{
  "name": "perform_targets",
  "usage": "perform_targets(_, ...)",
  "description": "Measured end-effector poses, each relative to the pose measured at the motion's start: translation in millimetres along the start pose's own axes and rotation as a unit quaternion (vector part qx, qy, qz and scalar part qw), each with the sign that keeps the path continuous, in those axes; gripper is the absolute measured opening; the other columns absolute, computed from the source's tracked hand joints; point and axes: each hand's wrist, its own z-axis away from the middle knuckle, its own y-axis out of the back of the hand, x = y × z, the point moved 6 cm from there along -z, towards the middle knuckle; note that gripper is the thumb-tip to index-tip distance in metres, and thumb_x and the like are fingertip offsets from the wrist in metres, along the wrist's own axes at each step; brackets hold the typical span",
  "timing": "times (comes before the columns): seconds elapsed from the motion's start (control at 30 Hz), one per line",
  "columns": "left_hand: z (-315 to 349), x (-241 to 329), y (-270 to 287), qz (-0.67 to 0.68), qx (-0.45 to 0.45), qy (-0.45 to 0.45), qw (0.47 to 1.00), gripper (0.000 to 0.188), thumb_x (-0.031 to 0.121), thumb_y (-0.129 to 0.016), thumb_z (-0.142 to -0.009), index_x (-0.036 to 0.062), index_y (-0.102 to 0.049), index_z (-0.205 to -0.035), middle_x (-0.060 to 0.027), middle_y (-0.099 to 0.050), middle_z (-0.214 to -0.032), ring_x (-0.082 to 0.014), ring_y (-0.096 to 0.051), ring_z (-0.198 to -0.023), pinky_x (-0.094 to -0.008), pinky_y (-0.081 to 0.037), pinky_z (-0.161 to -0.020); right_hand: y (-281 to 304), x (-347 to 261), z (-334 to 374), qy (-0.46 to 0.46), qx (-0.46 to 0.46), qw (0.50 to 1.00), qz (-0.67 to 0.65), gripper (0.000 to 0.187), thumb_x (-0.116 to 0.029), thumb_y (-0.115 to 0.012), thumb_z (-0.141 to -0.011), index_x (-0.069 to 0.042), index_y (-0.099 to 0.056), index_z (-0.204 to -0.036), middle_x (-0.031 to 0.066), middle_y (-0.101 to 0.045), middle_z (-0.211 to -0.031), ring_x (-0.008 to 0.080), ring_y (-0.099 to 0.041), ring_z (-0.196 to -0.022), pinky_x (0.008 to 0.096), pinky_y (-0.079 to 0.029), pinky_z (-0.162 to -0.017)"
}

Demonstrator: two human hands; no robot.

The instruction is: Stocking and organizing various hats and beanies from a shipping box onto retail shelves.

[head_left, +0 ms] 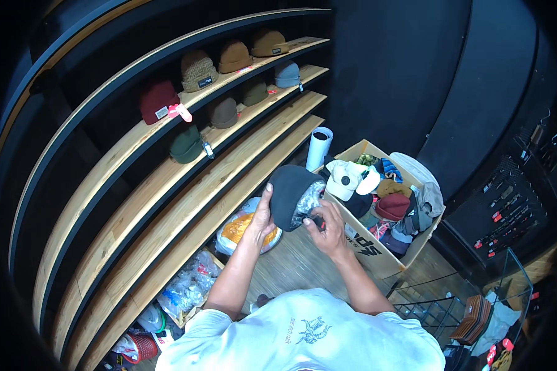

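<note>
Black hat (286, 196), long axis diagonal, opening facing right.

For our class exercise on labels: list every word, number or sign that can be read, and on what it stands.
Cardboard box: large dark letters, partly readable; wording not copied.
White shirt: small lettering; wording not copied.
Burgundy beanie on the shelf: pale patch, too small to read.
Speckled beanie: dark patch, too small to read.
Pink-red tag: too blurred to read.
Dark hat in the left hand: no lettering visible.
</note>
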Motion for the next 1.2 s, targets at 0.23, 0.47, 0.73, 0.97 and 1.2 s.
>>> perform_targets(0.23,6,1,17,-0.043,-0.018,0.025,0.999,0.084,0.058,-0.067,-0.085,-0.0011,-0.044,-0.14,-0.015,-0.057,-0.129,-0.0189,-0.061,-0.114,-0.0326,-0.053,-0.094,-26,-7,-5,-0.083,-0.049,0.993,-0.07,0.033,-0.015,-0.061,-0.094,-0.001,-0.051,-0.121,0.0211,-0.063,-0.102,0.0336,-0.065,-0.088,0.0416,-0.051,-0.078)
perform_targets(0.47,21,-1,0,-0.137,0.074,-0.011,0.988,0.076,0.041,-0.076,-0.081,-0.001,-0.046,-0.137,-0.0146,-0.057,-0.128,-0.0228,-0.059,-0.114,-0.0354,-0.049,-0.099,-67,-12,-7,-0.03,-0.023,0.998,-0.044,0.034,-0.005,-0.068,-0.079,-0.002,-0.062,-0.113,0.0219,-0.064,-0.109,0.0412,-0.062,-0.101,0.0453,-0.05,-0.088)
perform_targets(0.73,20,44,50,-0.074,0.018,-0.012,0.997,0.076,0.042,-0.073,-0.084,-0.0011,-0.043,-0.139,-0.016,-0.057,-0.128,-0.0245,-0.061,-0.112,-0.0356,-0.052,-0.097,-87,-4,-4,-0.203,-0.122,0.913,-0.333,0.024,-0.002,-0.06,-0.092,-0.001,-0.06,-0.116,0.0167,-0.054,-0.129,0.026,-0.058,-0.118,0.0346,-0.05,-0.094)
perform_targets(0.97,36,61,54,-0.093,0.048,-0.068,0.992,0.078,0.04,-0.076,-0.082,0.0011,-0.041,-0.14,-0.015,-0.055,-0.13,-0.0242,-0.059,-0.115,-0.0358,-0.05,-0.099,-81,10,9,-0.318,-0.153,0.907,-0.228,0.05,-0.041,-0.046,-0.103,-0.004,-0.052,-0.135,0.0136,-0.047,-0.141,0.0231,-0.056,-0.117,0.0388,-0.047,-0.098)
perform_targets(1.2,50,82,4,-0.287,-0.037,-0.205,0.935,0.103,0.019,-0.084,-0.073,0.0047,-0.022,-0.154,-0.0119,-0.044,-0.145,-0.021,-0.043,-0.133,-0.0345,-0.032,-0.113,-131,-16,15,-0.308,-0.06,0.735,-0.601,0.078,-0.057,-0.051,-0.096,-0.004,-0.029,-0.15,0.011,-0.04,-0.148,0.0234,-0.042,-0.135,0.0395,-0.036,-0.111)
